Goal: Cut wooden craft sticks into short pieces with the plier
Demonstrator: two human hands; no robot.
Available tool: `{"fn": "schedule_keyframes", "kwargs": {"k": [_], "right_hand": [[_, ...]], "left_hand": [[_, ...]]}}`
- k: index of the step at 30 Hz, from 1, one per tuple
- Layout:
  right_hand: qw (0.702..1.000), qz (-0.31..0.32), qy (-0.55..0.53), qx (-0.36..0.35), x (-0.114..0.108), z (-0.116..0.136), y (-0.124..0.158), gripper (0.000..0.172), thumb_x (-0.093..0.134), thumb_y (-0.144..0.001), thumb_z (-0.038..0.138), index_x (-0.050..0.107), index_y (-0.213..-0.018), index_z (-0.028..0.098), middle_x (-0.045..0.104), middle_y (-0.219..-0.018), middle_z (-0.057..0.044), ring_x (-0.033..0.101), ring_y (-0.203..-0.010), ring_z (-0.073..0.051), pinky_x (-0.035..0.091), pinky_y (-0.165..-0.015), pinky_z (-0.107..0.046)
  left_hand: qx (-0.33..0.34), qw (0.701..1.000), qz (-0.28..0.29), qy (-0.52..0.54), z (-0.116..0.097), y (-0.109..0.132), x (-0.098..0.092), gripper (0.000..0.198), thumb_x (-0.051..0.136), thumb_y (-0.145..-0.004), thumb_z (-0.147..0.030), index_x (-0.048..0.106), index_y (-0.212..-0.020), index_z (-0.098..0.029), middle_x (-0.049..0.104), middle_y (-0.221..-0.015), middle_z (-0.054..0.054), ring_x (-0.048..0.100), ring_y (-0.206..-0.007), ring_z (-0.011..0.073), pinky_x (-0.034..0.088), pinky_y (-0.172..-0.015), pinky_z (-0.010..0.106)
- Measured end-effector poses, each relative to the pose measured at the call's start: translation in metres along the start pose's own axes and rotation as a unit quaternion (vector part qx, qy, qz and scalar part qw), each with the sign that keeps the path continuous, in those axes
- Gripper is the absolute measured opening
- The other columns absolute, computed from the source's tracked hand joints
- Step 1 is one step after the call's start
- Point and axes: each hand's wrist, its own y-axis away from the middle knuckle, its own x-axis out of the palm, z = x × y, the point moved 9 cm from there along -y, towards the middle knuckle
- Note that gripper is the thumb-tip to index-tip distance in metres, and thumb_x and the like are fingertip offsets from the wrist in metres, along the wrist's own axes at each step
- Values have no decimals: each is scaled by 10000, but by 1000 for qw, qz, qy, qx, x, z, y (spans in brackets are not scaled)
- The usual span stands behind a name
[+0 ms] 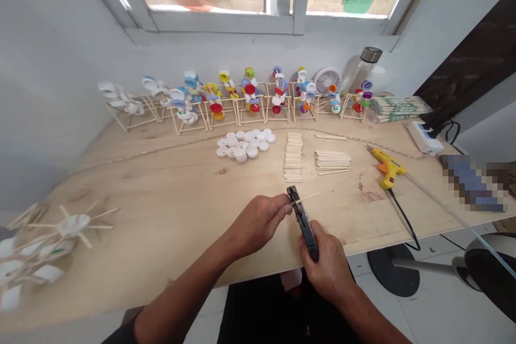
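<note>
My left hand (261, 223) pinches a thin wooden stick (307, 197) and holds it across the jaws of black cutting pliers (302, 221). My right hand (327, 263) is wrapped round the pliers' handles near the front edge of the wooden table (169, 193). The stick's free end points right, past the jaws. Two piles of cut sticks (293, 156) (332, 162) lie just beyond my hands.
White bottle caps (245, 145) are clustered mid-table. A row of stick-and-cap wheel models (242, 98) lines the back wall, with a small fan (327, 80) and a bottle (365, 67). A yellow glue gun (387, 166), power strip (423, 137) and packet of sticks (397, 107) lie right. Another wheel model (48, 242) sits left.
</note>
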Motion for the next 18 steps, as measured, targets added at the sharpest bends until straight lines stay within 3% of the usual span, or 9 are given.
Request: {"fn": "schedule_keyframes", "kwargs": {"k": [18], "right_hand": [[999,44,-17,12,11,-5,-2,71,440,-742,177,386,-751,222,533,-574,33,533,-519,-161,322,-499,-240]], "left_hand": [[-4,995,33,91,9,-7,0,227,324,-888,-212,474,-721,-178,446,-606,-32,416,-551,96,318,-556,206]]}}
